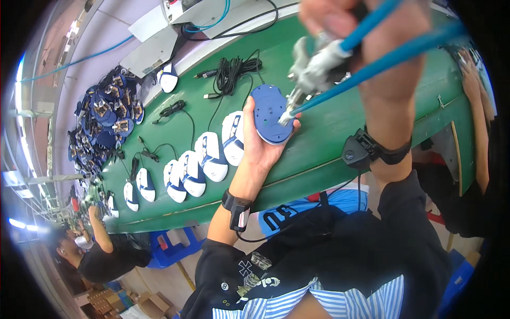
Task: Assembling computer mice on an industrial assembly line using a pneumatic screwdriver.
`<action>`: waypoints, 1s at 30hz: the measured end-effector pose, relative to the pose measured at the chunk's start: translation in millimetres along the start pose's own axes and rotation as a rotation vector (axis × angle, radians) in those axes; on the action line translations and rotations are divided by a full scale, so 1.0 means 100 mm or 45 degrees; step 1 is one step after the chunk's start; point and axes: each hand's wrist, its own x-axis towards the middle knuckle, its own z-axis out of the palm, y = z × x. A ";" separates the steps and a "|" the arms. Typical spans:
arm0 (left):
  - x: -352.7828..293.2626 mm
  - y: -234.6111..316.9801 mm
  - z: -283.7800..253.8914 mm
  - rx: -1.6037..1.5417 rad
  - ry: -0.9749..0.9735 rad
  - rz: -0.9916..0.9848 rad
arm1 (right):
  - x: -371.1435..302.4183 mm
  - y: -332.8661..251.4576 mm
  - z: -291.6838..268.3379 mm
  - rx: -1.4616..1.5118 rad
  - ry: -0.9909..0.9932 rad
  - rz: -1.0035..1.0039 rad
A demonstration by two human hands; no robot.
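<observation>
My left hand (261, 155) cradles a computer mouse (267, 110) from below, its blue underside turned up and small holes showing in it. Up at the top right, my right hand (329, 16) is closed round a metal and white power tool with blue air tubes (316, 64); the tool's exact kind is unclear. Its pale tip (287, 118) reaches the lower right part of the mouse's base, though blur hides whether they touch. Just left of my left hand stands another white and blue mouse (233, 138) on the green bench (313, 154).
Several more mice (211, 156) form a row along the bench's near edge. Bundled black cables (231, 74) lie behind them. A large heap of blue mouse parts (109, 106) covers the far left. Co-workers sit at the left (109, 255) and right (473, 85).
</observation>
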 end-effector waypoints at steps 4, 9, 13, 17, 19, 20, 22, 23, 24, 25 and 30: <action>-0.04 0.03 0.04 -0.077 -0.028 0.008 | -0.01 0.33 0.25 0.031 0.299 0.025; -0.04 0.02 0.08 -0.080 -0.023 0.016 | -0.05 0.14 0.22 -0.108 0.241 0.269; -0.05 0.04 0.04 -0.094 -0.037 0.007 | 0.05 -0.23 0.20 0.257 0.131 0.564; -0.04 0.05 0.04 -0.113 -0.052 -0.024 | -0.03 0.21 0.51 0.041 0.434 0.287; -0.05 0.06 0.02 -0.179 -0.121 -0.020 | -0.01 0.29 0.73 -0.366 0.691 0.010; -0.06 0.07 0.01 -0.179 -0.119 -0.019 | -0.01 0.25 0.66 -0.365 0.692 0.011; -0.06 0.05 0.02 -0.273 -0.186 -0.031 | -0.01 0.11 0.44 -0.006 0.270 0.122; -0.07 0.06 0.02 -0.271 -0.186 -0.028 | -0.05 0.11 0.40 0.036 0.233 0.194; -0.07 0.05 0.03 -0.218 -0.227 -0.026 | -0.06 0.15 0.42 0.029 0.248 0.227; -0.06 0.05 0.03 -0.166 -0.269 -0.023 | -0.07 0.18 0.43 0.027 0.266 0.248; -0.03 -0.01 0.13 0.123 -0.003 0.019 | 0.06 -0.23 0.20 0.315 0.373 0.404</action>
